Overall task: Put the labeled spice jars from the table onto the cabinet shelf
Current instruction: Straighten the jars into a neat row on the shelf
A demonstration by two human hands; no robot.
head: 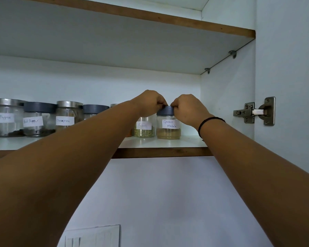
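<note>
Head view, both arms raised to the cabinet shelf [161, 152]. The Garam Masala jar [168, 130] stands upright near the right end of the shelf, set back from the front edge, its long axis vertical and its label turned outward. Its dark lid [165, 111] is pinched from both sides: the left hand [150, 102] is curled at the lid's left rim, and the right hand [187, 109], with a black wristband [210, 121], is curled at the right rim. The jar lies directly below and between the two hands. Neither is clearly nearer, although the right forearm has the freer line of approach.

The jar appears to be seated on the shelf, so release is judged to be the step in hand. The coming move would then be a withdrawal of both hands up and back toward the front edge.

The Fennel jar [144, 129] stands just beside the jar on the left. Its top is hidden behind the left hand, so whether the two touch cannot be told. Further toward the left end, a Cinnamon jar [68, 116] and two Black Pepper jars [37, 120] are lined up. The cabinet side wall and a door hinge [257, 112] bound the right. The upper shelf [132, 41] leaves ample room above. The table is not in view.
</note>
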